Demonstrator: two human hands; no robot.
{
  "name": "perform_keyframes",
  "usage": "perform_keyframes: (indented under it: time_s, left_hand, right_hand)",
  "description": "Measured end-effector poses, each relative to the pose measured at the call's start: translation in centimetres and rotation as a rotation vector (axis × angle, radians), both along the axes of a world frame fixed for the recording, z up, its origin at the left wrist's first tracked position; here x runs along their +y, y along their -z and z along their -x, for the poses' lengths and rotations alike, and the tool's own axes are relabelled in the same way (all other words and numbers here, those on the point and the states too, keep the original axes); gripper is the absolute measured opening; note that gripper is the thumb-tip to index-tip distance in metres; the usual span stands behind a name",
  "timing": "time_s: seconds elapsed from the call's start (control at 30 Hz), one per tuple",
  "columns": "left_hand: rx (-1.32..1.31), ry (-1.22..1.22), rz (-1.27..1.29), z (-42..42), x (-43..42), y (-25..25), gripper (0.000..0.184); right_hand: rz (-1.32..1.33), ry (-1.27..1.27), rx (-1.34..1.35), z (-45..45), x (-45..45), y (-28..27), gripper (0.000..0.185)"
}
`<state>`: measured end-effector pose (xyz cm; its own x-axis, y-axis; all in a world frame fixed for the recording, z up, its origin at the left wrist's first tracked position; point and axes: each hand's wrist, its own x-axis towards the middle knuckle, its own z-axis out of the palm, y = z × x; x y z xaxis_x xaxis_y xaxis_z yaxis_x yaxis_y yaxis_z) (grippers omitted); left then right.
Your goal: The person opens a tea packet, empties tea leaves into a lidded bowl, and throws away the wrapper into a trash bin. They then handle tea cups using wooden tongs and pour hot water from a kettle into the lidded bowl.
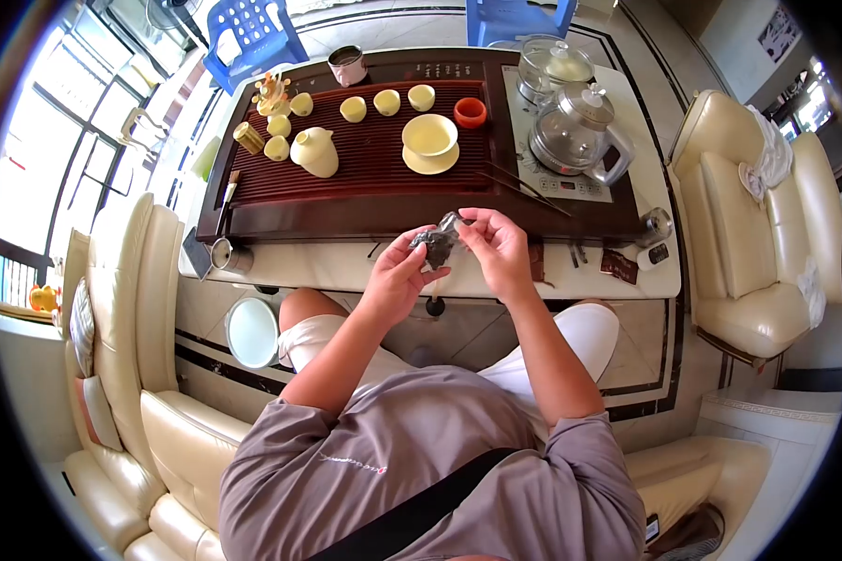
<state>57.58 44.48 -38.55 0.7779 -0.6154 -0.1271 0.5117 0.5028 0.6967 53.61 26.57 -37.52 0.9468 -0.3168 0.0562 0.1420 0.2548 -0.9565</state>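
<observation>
Between my two hands, over the near edge of the table, is a small clear plastic bag of dark tea leaves (435, 248). My left hand (395, 279) pinches its lower, filled part. At its upper right, the fingers of my right hand (498, 254) are closed on the clear, crinkled end. Whether the bag is torn open I cannot make out. Beyond my hands, a yellow lidless gaiwan (430, 140) sits in its saucer on the dark slatted tea tray (374, 201).
Several small yellow cups (386, 102), a yellow pitcher (315, 152) and a red cup (470, 112) stand on the tray. To the right, a glass kettle (571, 131) rests on a heating plate. Dark tongs (530, 192) lie across the tray's right edge. A dark wrapper (619, 266) lies nearby.
</observation>
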Motion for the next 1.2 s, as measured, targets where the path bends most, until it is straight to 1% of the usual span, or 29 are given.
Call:
perform_keyframes:
  time_s: [0.03, 0.07, 0.1, 0.13, 0.17, 0.27, 0.33, 0.4, 0.47, 0.53, 0.57, 0.6, 0.67, 0.7, 0.77, 0.8, 0.87, 0.93, 1.0, 1.07, 1.13, 1.17, 1.2]
  left_hand:
    - [0.008, 0.021, -0.014, -0.1, -0.3, -0.2, 0.032]
    - [0.018, 0.039, -0.029, -0.3, -0.5, -0.4, 0.031]
    - [0.016, 0.040, -0.030, -0.5, -0.6, -0.7, 0.031]
    - [0.094, 0.057, 0.012, -0.7, -0.7, -1.1, 0.029]
    - [0.173, 0.072, 0.054, -0.9, -0.7, -1.3, 0.027]
    - [0.123, 0.014, 0.010, -1.9, -0.4, 0.9, 0.024]
    - [0.136, -0.017, -0.017, -1.8, -0.6, 0.4, 0.022]
    - [0.152, -0.046, -0.043, -1.8, -0.5, 0.6, 0.021]
    - [0.032, -0.137, -0.291, -2.4, -0.5, 1.4, 0.019]
    - [0.060, -0.150, -0.316, -2.9, -0.5, 1.4, 0.018]
    - [0.086, -0.161, -0.343, -3.1, -0.4, 1.4, 0.018]
    - [0.084, -0.165, -0.342, -3.3, -0.2, 1.4, 0.018]
    - [0.122, -0.145, -0.327, -3.7, 0.1, 1.4, 0.019]
    - [0.119, -0.145, -0.325, -3.8, 0.1, 0.9, 0.019]
    - [0.136, -0.156, -0.320, -3.9, 0.3, 0.0, 0.020]
    - [0.139, -0.154, -0.321, -4.0, 0.5, 0.0, 0.020]
    - [0.105, -0.128, -0.266, -4.7, 0.8, -0.1, 0.021]
    - [0.085, -0.123, -0.252, -5.2, 0.8, -0.4, 0.023]
    - [-0.043, -0.163, -0.112, -5.6, 0.6, -0.7, 0.024]
    - [-0.066, -0.180, -0.114, -6.3, 0.5, -1.1, 0.024]
    - [-0.102, -0.219, -0.109, -7.2, 0.2, -1.4, 0.026]
    - [-0.096, -0.243, -0.083, -7.5, -0.1, -1.5, 0.025]
    - [-0.100, -0.249, -0.058, -8.0, -0.4, -1.6, 0.025]
  right_hand:
    - [0.126, -0.001, -0.003, 0.0, -0.6, 0.3, 0.024]
    - [0.124, 0.001, -0.005, 0.0, -0.8, 0.4, 0.024]
    - [0.202, 0.021, 0.019, -0.2, -0.9, 0.4, 0.020]
    - [0.281, 0.039, 0.044, -0.3, -0.9, 0.3, 0.017]
    - [0.281, 0.036, 0.043, -0.4, -0.8, 0.3, 0.017]
    - [0.272, 0.066, 0.013, -0.8, -0.1, -0.3, 0.013]
    - [0.339, 0.118, -0.049, -0.8, 0.1, -1.0, 0.013]
    - [0.347, 0.126, -0.097, -1.2, 0.3, -0.6, 0.013]
    - [0.357, 0.132, -0.145, -1.8, 0.4, -0.1, 0.014]
    - [0.161, -0.130, -0.047, -2.4, 0.6, -0.8, 0.016]
    - [0.176, -0.232, 0.098, -2.3, 0.2, -1.6, 0.020]
    - [0.177, -0.235, 0.096, -2.6, 0.3, -1.6, 0.020]
    - [0.380, -0.191, 0.012, -3.3, 0.3, -1.6, 0.021]
    - [0.382, -0.190, 0.010, -3.6, 0.2, -2.1, 0.021]
    - [0.503, -0.264, 0.092, -3.8, -0.1, -3.3, 0.017]
    - [0.502, -0.264, 0.095, -3.9, -0.1, -3.6, 0.017]
    - [0.459, -0.285, 0.182, -4.3, -0.1, -4.0, 0.017]
    - [0.484, -0.259, 0.172, -5.0, -0.1, -3.3, 0.020]
    - [0.368, -0.114, -0.020, -5.7, 0.2, -2.6, 0.026]
    - [0.344, -0.128, -0.015, -6.1, -0.2, -3.1, 0.028]
    - [0.227, -0.157, -0.046, -6.8, -0.5, -3.7, 0.024]
    - [0.178, -0.166, -0.077, -7.2, -0.6, -3.5, 0.029]
    - [0.281, -0.154, -0.088, -7.4, -0.6, -3.6, 0.036]
